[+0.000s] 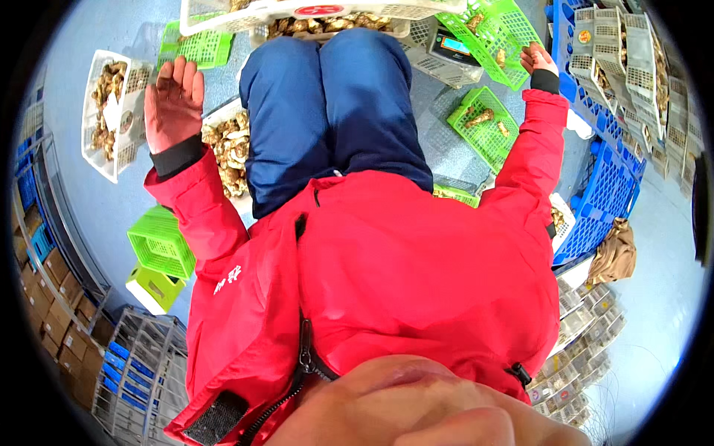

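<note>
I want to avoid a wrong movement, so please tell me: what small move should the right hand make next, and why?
Perhaps the right hand should steady the green basket by its rim: it appears beside that rim, though contact is unclear, and mushrooms lie inside that could shift.
</note>
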`<action>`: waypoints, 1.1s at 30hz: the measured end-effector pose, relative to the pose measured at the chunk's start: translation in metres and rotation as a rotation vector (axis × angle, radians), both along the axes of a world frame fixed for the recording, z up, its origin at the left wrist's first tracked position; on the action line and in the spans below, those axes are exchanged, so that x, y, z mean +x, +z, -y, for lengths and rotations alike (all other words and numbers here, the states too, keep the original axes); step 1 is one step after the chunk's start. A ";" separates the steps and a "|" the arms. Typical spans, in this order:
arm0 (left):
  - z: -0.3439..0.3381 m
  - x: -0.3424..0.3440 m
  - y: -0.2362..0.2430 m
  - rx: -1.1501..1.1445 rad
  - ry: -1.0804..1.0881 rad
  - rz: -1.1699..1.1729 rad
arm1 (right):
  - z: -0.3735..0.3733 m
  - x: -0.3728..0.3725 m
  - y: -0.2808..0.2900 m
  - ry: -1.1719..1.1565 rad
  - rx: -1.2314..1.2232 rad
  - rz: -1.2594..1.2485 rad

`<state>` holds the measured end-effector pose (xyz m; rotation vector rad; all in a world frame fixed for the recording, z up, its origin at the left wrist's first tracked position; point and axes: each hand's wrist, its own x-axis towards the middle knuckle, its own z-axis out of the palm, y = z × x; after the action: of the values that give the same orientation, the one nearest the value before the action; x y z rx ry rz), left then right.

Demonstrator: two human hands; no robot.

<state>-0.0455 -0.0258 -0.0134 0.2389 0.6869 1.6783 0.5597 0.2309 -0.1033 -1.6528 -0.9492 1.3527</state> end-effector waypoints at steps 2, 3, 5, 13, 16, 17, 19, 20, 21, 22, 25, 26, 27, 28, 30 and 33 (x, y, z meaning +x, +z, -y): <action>0.006 -0.005 0.000 0.074 -0.035 0.072 | -0.001 0.009 -0.007 0.017 -0.019 0.047; 0.011 -0.007 0.001 0.089 -0.043 0.088 | -0.002 0.007 -0.005 0.019 -0.040 0.058; 0.015 -0.008 -0.001 0.092 -0.011 0.098 | -0.006 0.005 0.000 0.050 -0.062 0.084; 0.027 -0.018 -0.007 0.132 0.015 0.155 | -0.007 0.016 0.003 0.120 -0.133 0.158; 0.029 -0.019 -0.010 0.127 0.014 0.178 | -0.009 0.013 0.002 0.141 -0.164 0.191; 0.027 -0.018 -0.010 0.119 0.021 0.170 | -0.010 0.015 0.000 0.132 -0.161 0.207; 0.025 -0.015 -0.010 0.100 0.028 0.161 | -0.012 0.022 -0.004 0.125 -0.165 0.194; 0.024 -0.014 -0.009 0.091 0.035 0.153 | -0.013 0.020 -0.005 0.126 -0.166 0.184; 0.023 -0.013 -0.009 0.080 0.033 0.149 | -0.013 0.019 -0.006 0.104 -0.179 0.152; 0.023 -0.013 -0.009 0.069 0.031 0.145 | -0.014 0.018 -0.007 0.113 -0.187 0.138; 0.020 -0.012 -0.011 0.046 0.020 0.124 | -0.017 0.023 -0.012 0.135 -0.194 0.113; 0.019 -0.012 -0.011 0.040 0.017 0.115 | -0.017 0.023 -0.014 0.120 -0.209 0.124; 0.019 -0.010 -0.010 0.020 0.023 0.101 | -0.018 0.023 -0.016 0.106 -0.224 0.134; 0.019 -0.009 -0.010 0.008 0.033 0.091 | -0.020 0.022 -0.020 0.093 -0.240 0.144; 0.019 -0.009 -0.010 -0.015 0.059 0.069 | -0.025 0.016 -0.032 0.059 -0.221 0.164; 0.015 -0.008 -0.013 -0.072 0.066 0.016 | -0.039 0.031 -0.050 0.188 -0.352 0.050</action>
<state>-0.0530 -0.0411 -0.0261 0.1531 0.7493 1.7130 0.5906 0.2695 -0.1529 -1.9024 -0.9547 1.6882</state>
